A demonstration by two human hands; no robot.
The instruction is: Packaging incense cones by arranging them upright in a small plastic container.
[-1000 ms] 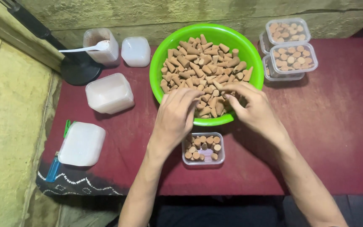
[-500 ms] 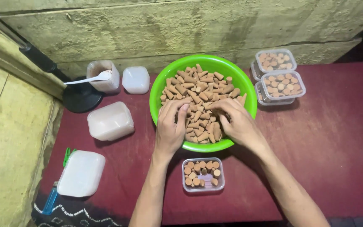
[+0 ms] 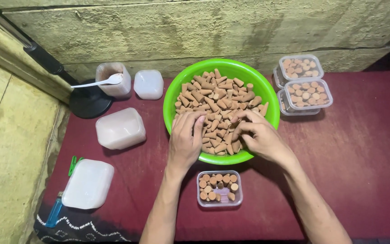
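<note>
In the round green plastic bowl, both hands curl, fingers together, among brown cone-shaped pieces; whether either grips one, I cannot tell. A careless lift could spill cones beside the near small clear tub.

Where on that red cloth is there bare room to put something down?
Widest: right of the green bowl, below the lidded tubs. A smaller patch lies between the white container and the small open tub. The back left, around the spoon jar, is crowded.

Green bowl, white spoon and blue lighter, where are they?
green bowl (image 3: 267,92): head view, bare right rim.
white spoon (image 3: 96,82): head view, middle of handle.
blue lighter (image 3: 54,212): head view, middle of body.
</note>
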